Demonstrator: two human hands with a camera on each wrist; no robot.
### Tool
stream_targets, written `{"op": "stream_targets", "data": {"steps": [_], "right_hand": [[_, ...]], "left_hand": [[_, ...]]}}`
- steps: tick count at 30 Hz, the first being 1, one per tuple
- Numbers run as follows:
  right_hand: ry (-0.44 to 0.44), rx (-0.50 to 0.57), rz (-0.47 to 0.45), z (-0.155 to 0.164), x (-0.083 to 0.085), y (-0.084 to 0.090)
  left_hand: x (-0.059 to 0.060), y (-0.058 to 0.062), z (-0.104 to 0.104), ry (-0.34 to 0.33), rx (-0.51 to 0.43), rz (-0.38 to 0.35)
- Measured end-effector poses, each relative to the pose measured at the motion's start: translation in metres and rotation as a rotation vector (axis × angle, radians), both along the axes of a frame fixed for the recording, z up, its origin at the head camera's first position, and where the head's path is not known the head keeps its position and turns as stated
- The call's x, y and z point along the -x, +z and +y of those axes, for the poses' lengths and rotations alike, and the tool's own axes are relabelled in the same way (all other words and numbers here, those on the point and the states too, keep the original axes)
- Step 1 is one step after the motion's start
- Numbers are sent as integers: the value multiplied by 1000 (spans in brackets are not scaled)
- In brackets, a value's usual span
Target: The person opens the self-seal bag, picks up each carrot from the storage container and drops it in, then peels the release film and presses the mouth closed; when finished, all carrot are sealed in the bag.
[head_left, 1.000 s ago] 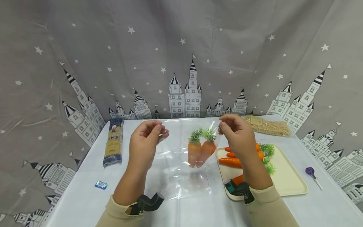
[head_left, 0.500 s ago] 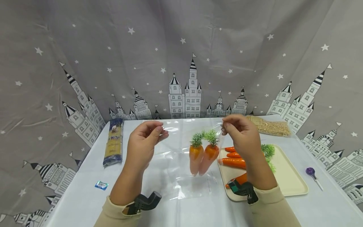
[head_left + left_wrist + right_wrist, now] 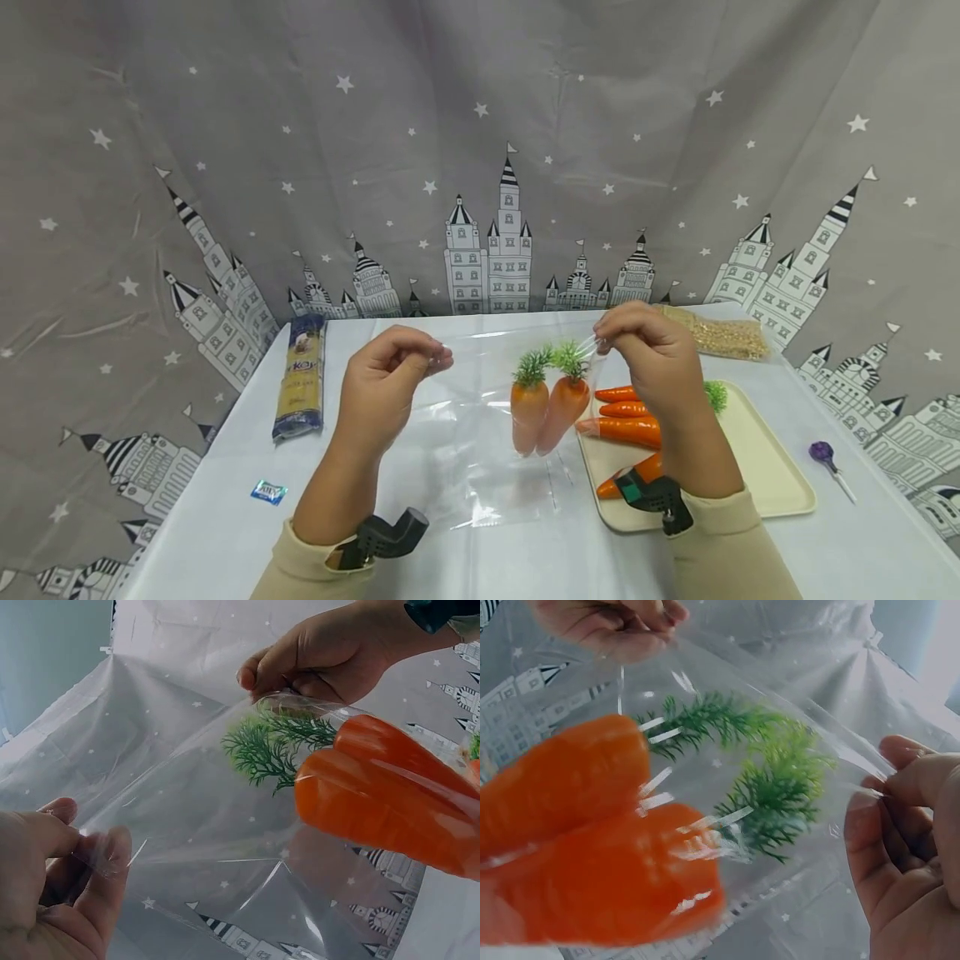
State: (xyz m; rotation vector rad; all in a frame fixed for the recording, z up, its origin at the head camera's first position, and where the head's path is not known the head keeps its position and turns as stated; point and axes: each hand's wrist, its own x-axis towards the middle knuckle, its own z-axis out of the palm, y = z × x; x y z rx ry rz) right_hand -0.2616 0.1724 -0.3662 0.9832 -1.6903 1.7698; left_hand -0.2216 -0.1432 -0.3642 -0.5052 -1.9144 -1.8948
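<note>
Two carrots (image 3: 529, 404) inside clear bag (image 3: 472, 492), raised over surface (image 3: 225, 517), pinched near top edge by left hand (image 3: 382, 379) and right hand (image 3: 656, 358). Probably mid-bagging; for next move, keep pinch firm.

You're in what looks like a staged recording corner; whether in a home or a studio, can't tell. Signs: grey curtain (image 3: 375, 150) hung as backdrop at the far side, spanning the head view, printed with white stars and castles, folds and creases showing. Your table (image 3: 210, 550) is white-covered. Food goods spaced out on it: blue-and-yellow packet (image 3: 300, 379) far left, grain bag (image 3: 731, 338) far right, cream tray (image 3: 772, 479) and purple lollipop (image 3: 822, 454) on the right. Black devices (image 3: 386, 537) strapped to both your wrists. Left wrist view: beyond the curtain, a plain pale surface (image 3: 52, 660); wall or ceiling, unclear.
</note>
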Motion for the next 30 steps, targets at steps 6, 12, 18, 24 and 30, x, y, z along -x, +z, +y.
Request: {"op": "stream_targets", "data": {"steps": [6,12,18,24,30], "right_hand": [[-89,-141,54,7,1,-1],[-152,-239,86,13,6,-3],[-174,-269,92,17,11,-5],[-221,-293,84,19,11,-5],[-224,-292,94,21,11,-3]], "left_hand": [[1,0,0,22,30,12],[5,0,-1,58,92,-58],[6,-1,-3,80,189,-72],[7,-3,-3,98,264,-55],[6,-5,-1,107,289,-44]]}}
